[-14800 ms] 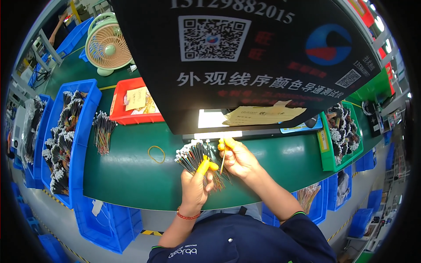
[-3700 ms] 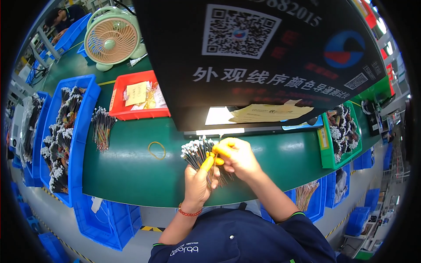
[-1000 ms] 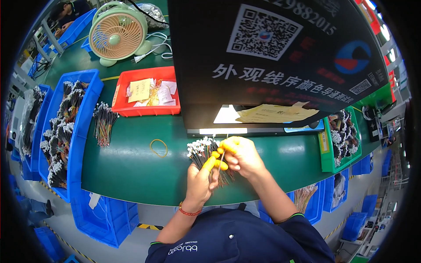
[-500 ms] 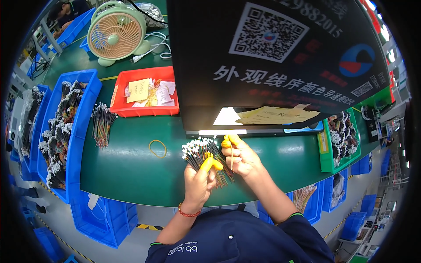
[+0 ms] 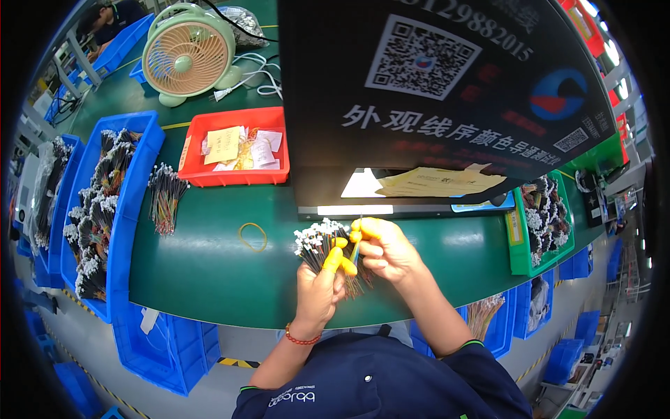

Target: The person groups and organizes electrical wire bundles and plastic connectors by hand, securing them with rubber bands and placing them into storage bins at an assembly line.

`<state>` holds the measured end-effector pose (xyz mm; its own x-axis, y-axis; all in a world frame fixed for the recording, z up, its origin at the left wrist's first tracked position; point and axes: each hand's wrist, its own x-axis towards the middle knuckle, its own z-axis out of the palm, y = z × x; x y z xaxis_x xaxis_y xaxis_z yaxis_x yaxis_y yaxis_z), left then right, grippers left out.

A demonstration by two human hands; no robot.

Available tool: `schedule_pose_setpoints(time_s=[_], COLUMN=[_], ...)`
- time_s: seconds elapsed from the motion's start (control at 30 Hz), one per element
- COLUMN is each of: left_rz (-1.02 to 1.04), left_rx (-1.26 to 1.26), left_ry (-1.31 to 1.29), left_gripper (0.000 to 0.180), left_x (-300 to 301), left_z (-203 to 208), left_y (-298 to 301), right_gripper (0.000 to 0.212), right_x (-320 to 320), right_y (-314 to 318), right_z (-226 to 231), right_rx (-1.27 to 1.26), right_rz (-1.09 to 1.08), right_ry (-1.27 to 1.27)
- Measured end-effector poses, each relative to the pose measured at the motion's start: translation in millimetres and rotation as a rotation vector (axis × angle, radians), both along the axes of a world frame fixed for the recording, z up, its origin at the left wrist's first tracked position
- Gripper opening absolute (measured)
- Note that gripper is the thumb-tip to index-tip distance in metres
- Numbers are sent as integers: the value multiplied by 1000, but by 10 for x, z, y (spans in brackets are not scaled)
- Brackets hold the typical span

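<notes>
My left hand (image 5: 322, 286), with yellow finger cots on its fingertips, is closed round a bundle of wire harnesses (image 5: 317, 241). White connectors crowd the bundle's far end, and dark and coloured wires run down past my fingers. Just to the right, my right hand (image 5: 387, 251) pinches a thin wire harness (image 5: 356, 255) between fingers in yellow cots, close beside the bundle. Its connector end is hidden by the fingertips. Both hands are over the green table, in front of the lit opening of a large black machine (image 5: 433, 160).
A rubber band (image 5: 252, 237) and a loose pile of harnesses (image 5: 166, 199) lie on the table (image 5: 209, 279) to the left. Around stand a red tray (image 5: 234, 176) with papers, a blue bin (image 5: 143, 160) and a green bin (image 5: 518, 262) of harnesses, and a fan (image 5: 187, 59). Another person (image 5: 112, 24) sits far left.
My right hand has moved slightly left, nearer the bundle, and coloured wires now show below its fingers. The left hand keeps its grip on the bundle.
</notes>
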<state>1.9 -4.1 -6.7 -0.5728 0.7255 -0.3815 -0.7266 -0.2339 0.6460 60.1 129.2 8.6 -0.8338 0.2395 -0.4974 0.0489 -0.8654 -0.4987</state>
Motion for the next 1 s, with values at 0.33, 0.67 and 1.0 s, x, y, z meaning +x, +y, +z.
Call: schedule_pose_setpoints(time_s=[0.33, 0.67, 1.0], left_rz=[29, 7, 44], left_rx=[36, 86, 18], left_ry=[-58, 4, -83], left_gripper=[11, 10, 11], left_x=[-22, 11, -22], left_z=[12, -3, 35], left_y=[4, 8, -4], right_gripper=[14, 18, 19], right_x=[0, 15, 7], right_y=[79, -233, 77], right_z=[-190, -84, -138], right_rx=[-172, 914, -129], right_rz=[-77, 36, -72], right_ry=[60, 2, 27])
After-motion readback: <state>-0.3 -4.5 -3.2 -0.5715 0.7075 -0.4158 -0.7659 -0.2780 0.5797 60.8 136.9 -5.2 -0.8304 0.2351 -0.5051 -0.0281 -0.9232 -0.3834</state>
